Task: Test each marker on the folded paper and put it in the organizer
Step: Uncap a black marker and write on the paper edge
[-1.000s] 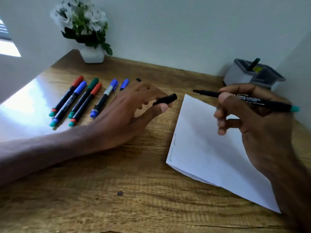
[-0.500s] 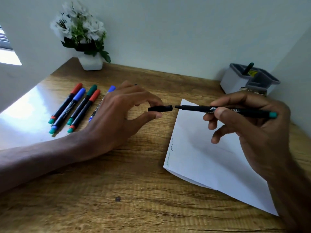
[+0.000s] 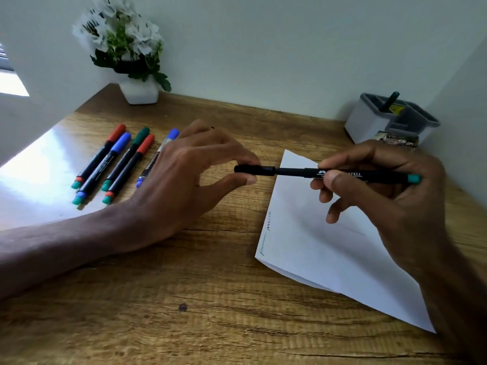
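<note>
Left hand [image 3: 179, 180] is pinching the cap [image 3: 253, 170], right hand [image 3: 390, 196] gripping the black marker [image 3: 297, 172] (seemingly tested), green marker [image 3: 391, 100] standing in the organizer [image 3: 369, 122] at 1 o'clock, five markers [image 3: 118, 164] waiting at 10 o'clock.

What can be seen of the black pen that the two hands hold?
The pen is slim and black, plastic by its look, with white print on the barrel and a teal plug at its right end. It lies almost level in the air over the far corner of the paper. The right hand pinches the barrel. Its black cap covers the tip, pinched by the left hand; whether it sits fully home cannot be told.
</note>
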Demonstrator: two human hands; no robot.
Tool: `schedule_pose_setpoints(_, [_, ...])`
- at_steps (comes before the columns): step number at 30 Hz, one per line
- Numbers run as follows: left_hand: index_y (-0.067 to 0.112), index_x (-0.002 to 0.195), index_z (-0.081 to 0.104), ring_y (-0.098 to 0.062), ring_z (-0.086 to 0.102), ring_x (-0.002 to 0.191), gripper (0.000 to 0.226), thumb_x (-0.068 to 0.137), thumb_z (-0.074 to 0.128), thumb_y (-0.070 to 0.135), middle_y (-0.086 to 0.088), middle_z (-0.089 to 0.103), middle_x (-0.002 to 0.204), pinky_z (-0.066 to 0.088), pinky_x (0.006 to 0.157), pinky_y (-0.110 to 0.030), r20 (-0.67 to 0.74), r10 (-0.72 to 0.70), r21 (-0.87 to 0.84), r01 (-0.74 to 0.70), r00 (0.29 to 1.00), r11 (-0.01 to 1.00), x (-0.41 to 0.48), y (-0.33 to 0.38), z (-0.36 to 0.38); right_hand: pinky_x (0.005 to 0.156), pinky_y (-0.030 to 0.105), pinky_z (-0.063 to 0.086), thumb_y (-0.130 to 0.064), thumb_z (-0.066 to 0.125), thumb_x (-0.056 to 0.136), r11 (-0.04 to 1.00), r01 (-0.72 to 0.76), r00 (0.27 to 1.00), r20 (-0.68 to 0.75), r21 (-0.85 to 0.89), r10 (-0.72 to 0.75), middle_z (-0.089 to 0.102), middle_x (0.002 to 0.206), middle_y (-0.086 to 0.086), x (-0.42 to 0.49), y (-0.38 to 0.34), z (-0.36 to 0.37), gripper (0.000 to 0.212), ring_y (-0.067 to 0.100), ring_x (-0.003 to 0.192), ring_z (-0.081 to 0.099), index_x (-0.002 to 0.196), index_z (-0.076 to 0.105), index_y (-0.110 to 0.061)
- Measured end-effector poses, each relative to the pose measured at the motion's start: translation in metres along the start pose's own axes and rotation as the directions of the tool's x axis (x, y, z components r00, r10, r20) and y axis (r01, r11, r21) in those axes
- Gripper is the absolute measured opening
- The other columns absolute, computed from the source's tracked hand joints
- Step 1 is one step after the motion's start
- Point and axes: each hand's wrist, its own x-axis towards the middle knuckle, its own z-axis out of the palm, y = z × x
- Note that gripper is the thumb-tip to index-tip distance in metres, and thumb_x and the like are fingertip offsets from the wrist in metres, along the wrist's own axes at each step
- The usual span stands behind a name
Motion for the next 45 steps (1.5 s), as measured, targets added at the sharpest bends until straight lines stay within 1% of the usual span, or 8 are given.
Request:
schedule_pose_setpoints(13, [0.016, 0.119, 0.074, -0.016, 0.048, 0.087, 0.03, 0.093, 0.07, 0.03, 0.001, 0.061, 0.086, 0.039, 0.071, -0.026, -0.017, 0.047, -0.029, -0.048, 0.999, 0.998, -0.003, 0.008, 0.002, 0.076, 0.027, 0.06, -0.014, 0.085, 0.08, 0.921, 0.152, 0.988, 0.04, -0.359, -0.147, 0.077, 0.093, -0.004, 0.001, 0.009, 0.003, 0.019, 0.013, 0.084, 0.074, 0.098, 0.079, -0.012])
schedule_pose_setpoints(23, [0.008, 0.114, 0.077, -0.011, 0.04, 0.085, 0.027, 0.095, 0.07, 0.025, -0.001, 0.055, 0.085, 0.03, 0.071, -0.014, -0.019, 0.111, 0.057, -0.11, 0.994, 0.992, -0.009, 0.016, 0.009, 0.075, 0.026, 0.06, -0.017, 0.085, 0.079, 0.948, 0.115, 0.993, 0.04, -0.298, -0.109, 0.078, 0.088, -0.008, -0.002, 0.015, 0.008, 0.015, 0.011, 0.081, 0.075, 0.093, 0.08, -0.017])
schedule_pose_setpoints(27, [0.01, 0.115, 0.076, -0.015, 0.042, 0.087, 0.028, 0.094, 0.07, 0.027, -0.003, 0.059, 0.086, 0.034, 0.07, -0.021, -0.05, 0.154, 0.102, -0.149, 0.987, 0.984, -0.001, 0.01, 0.01, 0.076, 0.023, 0.059, -0.018, 0.086, 0.08, 0.937, 0.111, 0.993, -0.001, -0.331, -0.118, 0.078, 0.091, -0.01, 0.0, 0.015, 0.008, 0.016, 0.008, 0.085, 0.074, 0.095, 0.081, -0.018])
schedule_pose_setpoints(31, [0.011, 0.114, 0.077, -0.017, 0.044, 0.09, 0.03, 0.093, 0.07, 0.03, -0.004, 0.065, 0.092, 0.034, 0.073, -0.027, -0.095, 0.194, 0.153, -0.179, 0.976, 0.972, 0.008, 0.013, 0.014, 0.07, 0.041, 0.056, -0.024, 0.085, 0.086, 0.797, 0.244, 0.967, 0.071, -0.553, -0.247, 0.078, 0.095, -0.008, 0.002, 0.019, 0.003, 0.019, 0.012, 0.086, 0.072, 0.104, 0.082, -0.02])
schedule_pose_setpoints(34, [0.011, 0.114, 0.076, -0.016, 0.049, 0.094, 0.029, 0.092, 0.073, 0.031, -0.003, 0.069, 0.099, 0.035, 0.08, -0.024, -0.138, 0.201, 0.147, -0.181, 0.97, 0.972, 0.014, 0.019, 0.02, 0.067, 0.042, 0.056, -0.029, 0.076, 0.091, 0.642, 0.287, 0.945, 0.103, -0.711, -0.309, 0.079, 0.097, -0.006, 0.001, 0.02, -0.002, 0.017, 0.021, 0.091, 0.071, 0.107, 0.082, -0.023])
schedule_pose_setpoints(38, [0.016, 0.126, 0.063, -0.008, 0.051, 0.107, 0.04, 0.092, 0.074, 0.034, 0.006, 0.066, 0.12, 0.038, 0.086, -0.024, -0.214, 0.006, 0.019, -0.002, 0.977, 1.0, 0.03, 0.032, 0.037, 0.064, 0.029, 0.044, -0.036, 0.066, 0.099, 0.508, 0.028, 0.981, -0.073, -0.861, -0.178, 0.076, 0.097, -0.003, 0.01, 0.016, -0.018, 0.02, 0.019, 0.087, 0.067, 0.115, 0.076, -0.03])
schedule_pose_setpoints(42, [0.029, 0.124, 0.056, -0.006, 0.053, 0.11, 0.034, 0.094, 0.062, 0.045, 0.013, 0.058, 0.123, 0.044, 0.091, -0.03, -0.037, -0.089, -0.051, 0.087, 0.995, 0.995, 0.046, 0.046, 0.062, 0.077, 0.036, 0.059, -0.036, 0.067, 0.097, 0.674, -0.183, 0.958, -0.283, -0.715, -0.041, 0.074, 0.096, -0.013, 0.026, 0.024, -0.049, 0.02, 0.007, 0.085, 0.07, 0.113, 0.074, -0.026])
schedule_pose_setpoints(45, [0.033, 0.114, 0.058, -0.003, 0.052, 0.112, 0.023, 0.095, 0.062, 0.043, 0.017, 0.058, 0.12, 0.045, 0.099, -0.034, 0.047, -0.121, -0.046, 0.123, 0.992, 0.991, 0.051, 0.046, 0.08, 0.072, 0.01, 0.054, -0.018, 0.075, 0.092, 0.814, -0.225, 0.911, -0.412, -0.536, -0.02, 0.073, 0.095, -0.009, 0.042, 0.026, -0.074, 0.023, -0.011, 0.078, 0.068, 0.114, 0.07, -0.017])
